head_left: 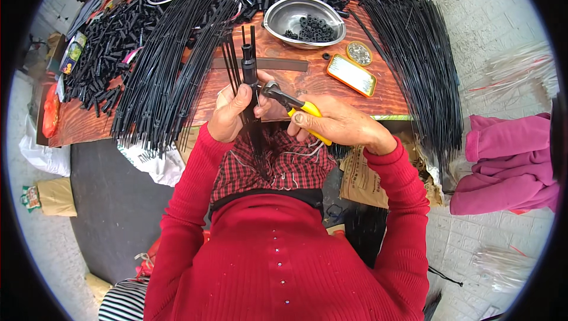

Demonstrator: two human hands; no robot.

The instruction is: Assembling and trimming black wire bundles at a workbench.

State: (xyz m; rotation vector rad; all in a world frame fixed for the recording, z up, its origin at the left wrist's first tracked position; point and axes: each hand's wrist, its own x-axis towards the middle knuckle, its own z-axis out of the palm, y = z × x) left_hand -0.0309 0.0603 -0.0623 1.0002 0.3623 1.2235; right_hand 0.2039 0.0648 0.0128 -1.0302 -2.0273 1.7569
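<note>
My left hand is closed round a black umbrella-like shaft that stands upright, with several thin black ribs beside it. A ringed black collar sits near the shaft's top, and the ribs hang down over my lap. In my right hand are pliers with yellow handles and a dark metal head. The head of the pliers is up against the shaft, just right of my left fingers. Whether the jaws grip anything there is too small to tell.
Bundles of black rods hang over the table's edge at both sides. Piles of black plastic parts lie at the left. A metal bowl holds black rings; a yellow-rimmed tin and a round tin of small metal bits stand near it.
</note>
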